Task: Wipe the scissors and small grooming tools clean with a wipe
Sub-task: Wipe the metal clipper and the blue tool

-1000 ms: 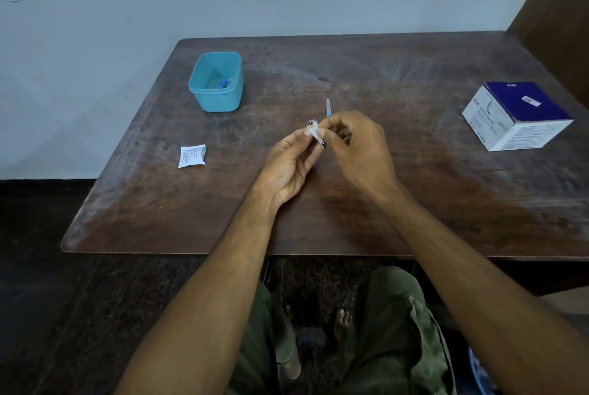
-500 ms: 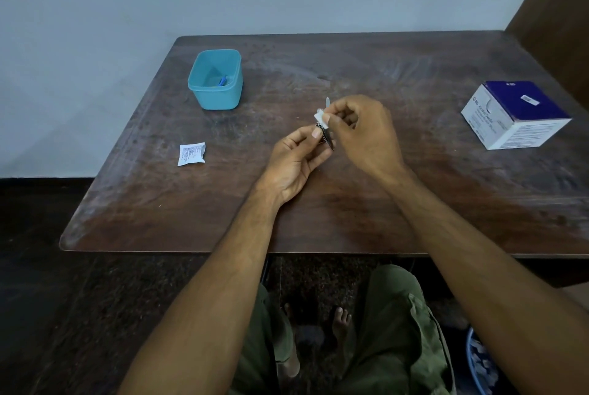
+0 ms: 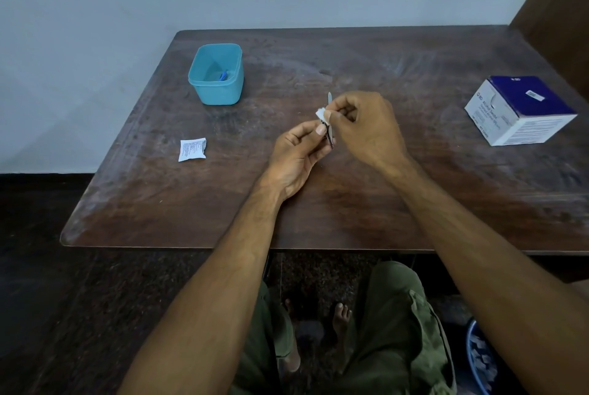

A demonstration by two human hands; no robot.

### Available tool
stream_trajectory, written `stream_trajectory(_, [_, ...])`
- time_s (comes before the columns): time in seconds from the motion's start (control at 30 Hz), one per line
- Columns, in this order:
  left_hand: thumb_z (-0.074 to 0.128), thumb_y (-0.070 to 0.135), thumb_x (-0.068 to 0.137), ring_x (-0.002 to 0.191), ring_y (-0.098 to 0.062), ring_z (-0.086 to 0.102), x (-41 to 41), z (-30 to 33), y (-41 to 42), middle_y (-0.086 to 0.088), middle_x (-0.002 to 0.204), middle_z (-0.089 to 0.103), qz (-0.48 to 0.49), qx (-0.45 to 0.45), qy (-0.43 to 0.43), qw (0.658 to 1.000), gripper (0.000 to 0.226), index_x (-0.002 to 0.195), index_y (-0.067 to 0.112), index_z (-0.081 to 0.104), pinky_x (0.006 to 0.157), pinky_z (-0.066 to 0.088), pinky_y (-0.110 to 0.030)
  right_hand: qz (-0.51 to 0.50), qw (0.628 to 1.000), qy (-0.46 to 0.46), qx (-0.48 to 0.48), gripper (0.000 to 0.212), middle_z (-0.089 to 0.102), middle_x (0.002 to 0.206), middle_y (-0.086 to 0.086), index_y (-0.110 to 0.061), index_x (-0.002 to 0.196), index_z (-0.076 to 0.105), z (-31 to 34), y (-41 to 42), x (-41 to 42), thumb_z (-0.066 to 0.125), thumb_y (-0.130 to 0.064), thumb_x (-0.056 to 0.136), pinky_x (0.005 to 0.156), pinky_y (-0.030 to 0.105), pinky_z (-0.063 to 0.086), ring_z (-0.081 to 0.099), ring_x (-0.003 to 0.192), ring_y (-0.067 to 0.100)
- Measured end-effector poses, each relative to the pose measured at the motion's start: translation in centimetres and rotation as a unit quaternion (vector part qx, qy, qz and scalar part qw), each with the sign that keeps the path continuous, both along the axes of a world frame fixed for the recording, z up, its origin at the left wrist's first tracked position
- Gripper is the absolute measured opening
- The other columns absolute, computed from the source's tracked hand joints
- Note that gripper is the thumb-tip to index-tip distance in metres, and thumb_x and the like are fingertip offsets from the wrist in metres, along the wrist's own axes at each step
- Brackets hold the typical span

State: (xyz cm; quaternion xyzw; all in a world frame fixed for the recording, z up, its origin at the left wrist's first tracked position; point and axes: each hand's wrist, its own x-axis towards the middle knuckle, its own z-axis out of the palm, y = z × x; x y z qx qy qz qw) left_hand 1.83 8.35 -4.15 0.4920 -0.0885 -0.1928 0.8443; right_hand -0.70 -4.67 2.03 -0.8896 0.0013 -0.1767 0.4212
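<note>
- Head view, the only one I have: both of my hands meet over the middle of the wooden table (image 3: 414, 190).
- My left hand (image 3: 294, 158) is palm-up, thumb and curled fingers pinching the lower end of a slim metal grooming tool (image 3: 330, 136). I cannot make out which tool it is; too thin and dark to name further.
- The tool runs up and away from me between the two hands. Its pale tip (image 3: 329, 97) pokes out above my right fingers.
- My right hand (image 3: 366, 127) is knuckles-up, thumb and forefinger pinched together on a small white wipe (image 3: 320, 113), folded around the upper part of the tool's shaft.
- The wipe sits just above the left thumb, near it; whether they touch I cannot tell.
- Hidden: the middle of the tool under the wipe and right fingers; the underside of my right hand's grip.
- Left and back on the table: a teal plastic tub (image 3: 218, 76) holding something small and blue (image 3: 224, 76), too small to identify.
- Near the left edge: a white printed sachet (image 3: 192, 149) lying flat, well apart from my hands.
- Right side: a white and dark blue box (image 3: 519, 109), print unreadable.
- Lower right corner: a blue container (image 3: 478, 359), cut off by the frame, pale pieces inside.
</note>
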Motion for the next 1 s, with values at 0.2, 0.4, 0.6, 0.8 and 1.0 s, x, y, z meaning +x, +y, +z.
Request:
stream_trajectory(0.2, [0.052, 0.008, 0.096, 0.076, -0.008, 0.066, -0.1, 0.3, -0.2, -0.001, 0.081, 0.070, 0.032, -0.019, 0.022, 0.999, 0.013, 0.096, 0.008, 0.065, 0.075, 0.055, -0.019, -0.047, 0.991, 0.019, 0.124, 0.006, 0.070, 0.074, -0.010, -0.018, 0.081, 0.072, -1.5, -1.0, 0.1, 0.070, -0.019, 0.086, 0.067, 0.016, 0.049, 0.061, 0.066, -0.001])
stream_trajectory(0.4, [0.050, 0.006, 0.097, 0.083, -0.006, 0.070, 0.1, 0.4, -0.2, 0.002, 0.085, 0.074, 0.054, -0.070, 0.055, 0.995, 0.014, 0.094, 0.009, 0.064, 0.074, 0.056, -0.020, -0.025, 0.990, -0.005, 0.136, 0.006, 0.072, 0.078, -0.009, -0.021, 0.080, 0.072, -2.8, 0.3, -1.2, 0.071, -0.021, 0.085, 0.070, 0.022, 0.052, 0.067, 0.075, 0.009])
stream_trajectory(0.6, [0.051, 0.005, 0.096, 0.080, -0.008, 0.070, 0.0, 0.5, 0.0, 0.001, 0.082, 0.073, 0.062, -0.083, 0.057, 0.993, 0.015, 0.093, 0.007, 0.065, 0.072, 0.056, -0.021, -0.037, 0.994, -0.008, 0.106, 0.004, 0.070, 0.079, -0.012, -0.021, 0.083, 0.071, -3.8, 0.5, -2.1, 0.069, -0.021, 0.086, 0.069, 0.019, 0.050, 0.064, 0.073, 0.004])
stream_trajectory(0.8, [0.050, 0.005, 0.097, 0.090, -0.008, 0.069, -0.1, 0.4, -0.1, 0.001, 0.093, 0.074, 0.037, -0.064, 0.037, 0.997, 0.015, 0.099, 0.006, 0.065, 0.076, 0.054, -0.018, -0.030, 0.990, -0.032, 0.135, 0.007, 0.072, 0.075, -0.012, -0.027, 0.079, 0.070, -2.1, 1.0, -1.2, 0.069, -0.023, 0.085, 0.069, 0.023, 0.056, 0.069, 0.071, 0.004])
stream_trajectory(1.0, [0.053, 0.005, 0.095, 0.081, -0.009, 0.070, -0.1, 0.5, -0.2, -0.001, 0.084, 0.071, 0.073, -0.072, 0.059, 0.993, 0.013, 0.092, 0.007, 0.065, 0.073, 0.056, -0.020, -0.047, 0.993, -0.026, 0.101, 0.006, 0.068, 0.074, -0.020, -0.022, 0.080, 0.071, -3.6, 0.8, -2.3, 0.070, -0.023, 0.086, 0.066, 0.010, 0.046, 0.064, 0.072, -0.002])
